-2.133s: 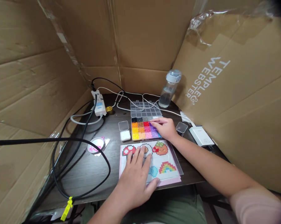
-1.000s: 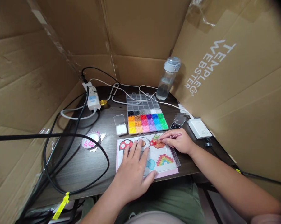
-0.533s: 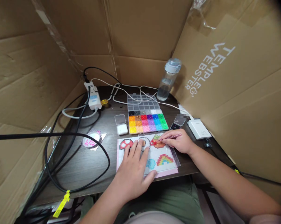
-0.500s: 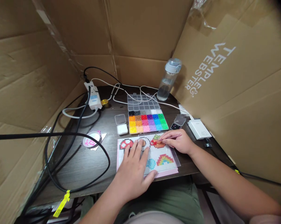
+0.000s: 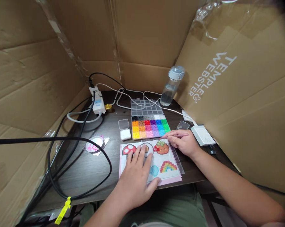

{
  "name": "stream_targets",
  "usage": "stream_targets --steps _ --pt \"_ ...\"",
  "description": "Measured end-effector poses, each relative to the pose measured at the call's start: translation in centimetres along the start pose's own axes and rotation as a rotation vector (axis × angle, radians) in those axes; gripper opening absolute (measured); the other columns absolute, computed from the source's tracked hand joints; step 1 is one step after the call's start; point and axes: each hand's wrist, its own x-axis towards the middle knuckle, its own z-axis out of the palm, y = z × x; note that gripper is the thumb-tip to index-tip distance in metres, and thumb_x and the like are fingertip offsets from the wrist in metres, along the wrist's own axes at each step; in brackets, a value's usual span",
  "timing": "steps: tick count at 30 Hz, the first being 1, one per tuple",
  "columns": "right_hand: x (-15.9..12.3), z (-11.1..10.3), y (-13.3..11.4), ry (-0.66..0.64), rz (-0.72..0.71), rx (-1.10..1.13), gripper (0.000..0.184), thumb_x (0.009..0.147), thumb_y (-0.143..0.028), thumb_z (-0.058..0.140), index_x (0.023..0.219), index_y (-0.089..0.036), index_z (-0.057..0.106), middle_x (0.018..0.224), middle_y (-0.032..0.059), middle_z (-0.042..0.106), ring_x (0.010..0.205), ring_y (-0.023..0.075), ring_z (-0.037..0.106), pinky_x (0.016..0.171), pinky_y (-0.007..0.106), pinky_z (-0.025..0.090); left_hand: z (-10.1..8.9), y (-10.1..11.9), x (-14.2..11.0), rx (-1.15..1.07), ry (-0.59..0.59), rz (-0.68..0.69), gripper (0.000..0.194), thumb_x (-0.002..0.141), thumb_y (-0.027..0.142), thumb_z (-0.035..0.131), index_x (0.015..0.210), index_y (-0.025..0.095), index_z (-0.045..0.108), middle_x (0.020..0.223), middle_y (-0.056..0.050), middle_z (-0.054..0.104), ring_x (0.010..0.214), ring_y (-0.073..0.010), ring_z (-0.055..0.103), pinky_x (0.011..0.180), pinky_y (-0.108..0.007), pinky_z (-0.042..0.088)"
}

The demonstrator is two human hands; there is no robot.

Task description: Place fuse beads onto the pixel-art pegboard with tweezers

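A pattern sheet under a clear pegboard lies at the table's front edge. It shows pixel pictures: a red mushroom, a strawberry-like figure and a rainbow. My left hand rests spread on the sheet, covering its left-middle part. Above the sheet's upper right edge, my right hand pinches pink tweezers. Their tip points left, near the lower edge of the bead box, whose compartments hold beads of many colours. Whether a bead is in the tip is too small to tell.
A small box of white beads stands left of the bead box. Behind are a water bottle and a power strip. A white charger sits at right. A black cable loops across the left; cardboard walls surround the table.
My right hand has lifted the tweezers from the strawberry-like figure up toward the bead box. My left hand stays on the sheet. The whole view has shifted slightly.
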Motion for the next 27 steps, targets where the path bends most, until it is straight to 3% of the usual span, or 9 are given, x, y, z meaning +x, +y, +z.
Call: stream_targets --steps 3,5,10,14,18,23,27 --pt "1.9 1.1 -1.7 0.167 -0.078 -0.043 0.019 0.079 -0.036 0.076 0.084 -0.018 0.081 0.053 0.0011 0.065 0.041 0.0090 0.044 0.040 0.025 0.037 0.0 -0.1 -0.1 0.003 -0.001 -0.007 0.070 0.093 0.054 0.054 0.149 0.014 0.044 0.162 -0.022 0.027 0.150 -0.0428 0.024 0.118 -0.065 0.024" --pt "3.3 2.0 -2.6 0.270 -0.129 -0.117 0.020 0.079 -0.037 0.075 0.084 -0.018 0.081 0.059 0.0032 0.069 0.046 0.0118 0.052 0.044 0.027 0.044 0.0 -0.1 -0.1 0.007 -0.008 -0.013 0.070 0.093 0.054 0.053 0.150 0.014 0.044 0.163 -0.022 0.026 0.150 -0.0427 0.023 0.118 -0.065 0.024" --pt "6.5 4.5 -2.2 0.334 -0.156 -0.180 0.020 0.078 -0.036 0.073 0.081 -0.018 0.080 0.082 0.0101 0.078 0.075 0.0229 0.072 0.069 0.035 0.059 -0.3 0.1 0.0 -0.004 -0.041 -0.028 0.072 0.093 0.057 0.052 0.151 0.015 0.042 0.164 -0.021 0.024 0.151 -0.0415 0.021 0.119 -0.064 0.023" --pt "8.0 5.3 -0.8 0.284 -0.095 -0.222 0.014 0.069 -0.030 0.077 0.068 -0.016 0.077 0.072 0.0102 0.077 0.070 0.0247 0.073 0.068 0.037 0.058 -0.4 0.2 0.0 -0.014 -0.053 -0.042 0.073 0.093 0.056 0.052 0.152 0.014 0.042 0.164 -0.021 0.023 0.151 -0.0414 0.021 0.120 -0.064 0.022" --pt "7.9 4.5 -1.0 0.256 -0.049 -0.224 0.020 0.070 -0.033 0.077 0.074 -0.014 0.079 0.069 0.0096 0.075 0.060 0.0200 0.067 0.057 0.032 0.054 -0.2 0.1 -0.1 -0.008 -0.035 -0.025 0.073 0.093 0.056 0.052 0.151 0.015 0.042 0.164 -0.020 0.024 0.151 -0.0414 0.022 0.120 -0.064 0.022" --pt "5.7 2.5 -2.2 0.203 0.010 -0.184 0.029 0.072 -0.040 0.077 0.083 -0.013 0.080 0.056 0.0040 0.067 0.041 0.0106 0.049 0.042 0.026 0.041 0.0 0.0 -0.2 0.006 -0.011 -0.011 0.072 0.093 0.056 0.053 0.151 0.014 0.043 0.163 -0.021 0.026 0.150 -0.0421 0.024 0.119 -0.064 0.025" --pt "2.6 0.7 -2.1 -0.022 0.042 -0.202 0.020 0.073 -0.033 0.078 0.084 -0.016 0.082 0.052 0.0017 0.067 0.041 0.0097 0.050 0.043 0.025 0.043 0.0 0.1 -0.1 0.013 -0.006 -0.007 0.071 0.092 0.054 0.054 0.150 0.014 0.043 0.163 -0.022 0.027 0.150 -0.0424 0.024 0.119 -0.064 0.024"
